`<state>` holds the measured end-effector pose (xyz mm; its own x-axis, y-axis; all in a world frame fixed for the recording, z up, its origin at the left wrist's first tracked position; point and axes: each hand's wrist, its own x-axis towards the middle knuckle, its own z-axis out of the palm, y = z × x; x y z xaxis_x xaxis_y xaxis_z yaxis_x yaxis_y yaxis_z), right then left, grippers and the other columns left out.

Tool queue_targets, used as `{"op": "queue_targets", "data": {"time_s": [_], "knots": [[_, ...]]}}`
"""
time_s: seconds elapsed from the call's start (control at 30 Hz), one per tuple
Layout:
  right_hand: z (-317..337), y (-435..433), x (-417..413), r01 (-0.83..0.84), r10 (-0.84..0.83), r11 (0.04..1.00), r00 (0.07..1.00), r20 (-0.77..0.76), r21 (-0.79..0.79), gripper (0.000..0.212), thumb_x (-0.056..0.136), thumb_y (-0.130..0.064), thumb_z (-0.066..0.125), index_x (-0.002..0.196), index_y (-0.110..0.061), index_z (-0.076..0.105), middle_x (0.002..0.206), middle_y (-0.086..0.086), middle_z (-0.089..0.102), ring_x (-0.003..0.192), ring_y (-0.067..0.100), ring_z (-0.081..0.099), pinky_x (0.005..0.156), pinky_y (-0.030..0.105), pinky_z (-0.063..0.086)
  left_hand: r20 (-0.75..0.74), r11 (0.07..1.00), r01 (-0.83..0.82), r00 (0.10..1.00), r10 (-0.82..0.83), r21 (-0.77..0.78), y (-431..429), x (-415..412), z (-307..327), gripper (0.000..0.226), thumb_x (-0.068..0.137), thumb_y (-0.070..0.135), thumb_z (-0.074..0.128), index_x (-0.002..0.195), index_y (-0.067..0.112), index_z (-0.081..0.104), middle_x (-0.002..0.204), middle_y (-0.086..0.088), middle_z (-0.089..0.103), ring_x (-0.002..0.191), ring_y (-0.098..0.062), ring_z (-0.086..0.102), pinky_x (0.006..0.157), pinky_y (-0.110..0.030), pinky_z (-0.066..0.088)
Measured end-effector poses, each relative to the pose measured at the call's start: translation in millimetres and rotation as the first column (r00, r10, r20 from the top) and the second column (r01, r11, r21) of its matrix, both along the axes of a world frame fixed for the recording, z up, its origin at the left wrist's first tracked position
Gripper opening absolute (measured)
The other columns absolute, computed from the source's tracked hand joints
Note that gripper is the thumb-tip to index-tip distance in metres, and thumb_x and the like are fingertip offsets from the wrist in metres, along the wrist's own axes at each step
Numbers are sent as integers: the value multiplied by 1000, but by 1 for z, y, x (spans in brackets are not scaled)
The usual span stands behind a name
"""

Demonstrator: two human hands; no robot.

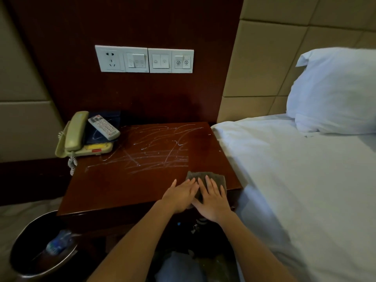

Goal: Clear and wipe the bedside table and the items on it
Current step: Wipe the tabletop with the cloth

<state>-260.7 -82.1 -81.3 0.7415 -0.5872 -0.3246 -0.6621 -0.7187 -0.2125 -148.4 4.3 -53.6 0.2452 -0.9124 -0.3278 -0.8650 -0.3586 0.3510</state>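
The dark wooden bedside table [114,186] has white scribble marks [154,153] across its top. A grey cloth [200,176] lies flat near the table's front right corner. My left hand [180,195] and my right hand [213,197] lie side by side on the cloth, fingers straight, pressing it down. At the back left corner stands a beige telephone [76,137] with its handset on the cradle. A dark blue box [105,121] rests on the phone base. A white remote control [103,127] lies across that box.
A bed with a white sheet [295,180] and a pillow [335,90] borders the table on the right. A metal waste bin [40,247] holding a plastic bottle [58,242] stands at the lower left. Sockets and switches [144,59] are on the wall panel behind.
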Motion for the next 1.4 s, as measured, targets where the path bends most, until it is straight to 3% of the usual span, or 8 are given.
{"op": "queue_targets", "data": {"time_s": [0.07, 0.17, 0.37, 0.53, 0.6, 0.87, 1.23, 1.4], "knots": [[3, 1, -1, -1, 1, 1000, 1000, -1, 17, 72, 96, -62, 16, 152, -26, -9, 159, 1, -19, 146, 18, -17, 117, 43, -10, -16, 999, -21, 1000, 21, -25, 14, -2, 2, 48, 105, 33, 14, 151, 19, 17, 160, 5, 5, 146, -9, 0, 117, -38, -7], [6, 0, 3, 17, -17, 999, 1000, -12, 30, 67, 99, -55, 13, 153, -21, -8, 160, 3, -18, 147, 18, -15, 118, 43, -8, 137, 999, 21, 990, -17, -27, 34, 0, -2, 55, 103, 40, 12, 152, 17, 10, 160, 3, 4, 146, -11, -2, 118, -35, -5], [-1, -1, 10, 46, -47, 995, 999, -13, -87, 69, 99, -54, 13, 152, -17, -11, 159, 5, -19, 147, 21, -15, 119, 42, -8, 242, 997, 36, 970, -18, -69, 27, 11, 1, 55, 103, 40, 14, 152, 15, 6, 160, 3, -1, 146, -11, -6, 118, -34, -5], [5, -33, 22, 6, -8, 998, 1000, -29, -55, 67, 101, -50, 17, 151, -19, -15, 158, 2, -23, 145, 16, -20, 116, 38, -12, -127, 984, -89, 990, 69, -157, -23, 2, 6, 54, 103, 40, 13, 152, 15, 14, 159, 1, 12, 146, -8, 4, 117, -29, -6], [6, -52, 30, 15, -15, 998, 1000, -7, -65, 66, 101, -50, 16, 151, -21, -14, 158, 1, -22, 146, 15, -18, 116, 37, -11, -163, 984, -114, 983, 91, -139, -43, 10, 5, 55, 103, 41, 10, 151, 15, 14, 159, 0, 14, 146, -8, 6, 117, -30, -8], [2, -157, 104, -16, 19, 994, 999, 28, -106, 60, 101, -49, 9, 152, -24, -9, 160, -1, -17, 146, 14, -15, 118, 37, -8, 109, 997, 6, 994, 2, -76, -150, 94, 6, 46, 105, 22, 19, 151, 21, 15, 157, 0, 21, 145, -12, 15, 116, -39, -7], [0, -242, 204, -29, 39, 987, 997, 61, -159, 59, 101, -46, 14, 153, -24, -4, 161, 1, -11, 147, 15, -9, 119, 39, -6, 54, 989, -108, 992, 114, -98, -229, 181, 3, 45, 106, 22, 16, 150, 20, 19, 158, -2, 20, 146, -17, 14, 116, -46, -6], [3, -232, 196, -22, 29, 989, 998, 49, -143, 63, 101, -44, 22, 153, -22, -7, 160, 1, -15, 147, 14, -12, 118, 38, -7, 218, 1000, -13, 976, 14, -4, -221, 164, 14, 52, 104, 14, 24, 152, 19, 7, 159, -8, 8, 147, -21, 6, 117, -49, -2]]}}
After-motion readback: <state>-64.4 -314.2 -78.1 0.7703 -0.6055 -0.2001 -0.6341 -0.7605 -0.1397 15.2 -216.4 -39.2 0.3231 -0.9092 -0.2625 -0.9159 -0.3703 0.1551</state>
